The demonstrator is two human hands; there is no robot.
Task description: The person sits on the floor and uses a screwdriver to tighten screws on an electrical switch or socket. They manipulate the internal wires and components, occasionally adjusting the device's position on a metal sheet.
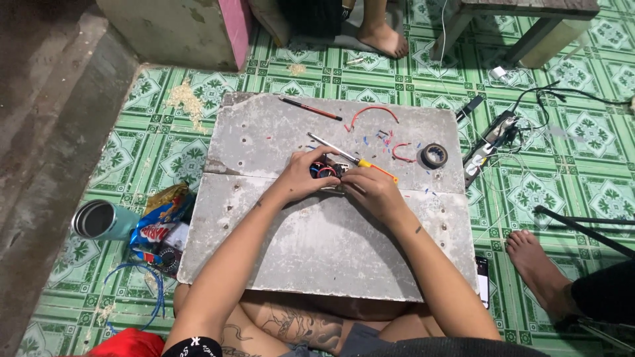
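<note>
Grey board (317,251) at frame centre: left hand (305,177) curls around a small wired part (326,170); right hand (374,188) pinches a yellow-handled screwdriver (350,157) against it.

Your left hand (305,177) and right hand (374,188) meet ahead of you, forearms angled inward, fingers (352,177) curled close together, tips nearly touching.
</note>
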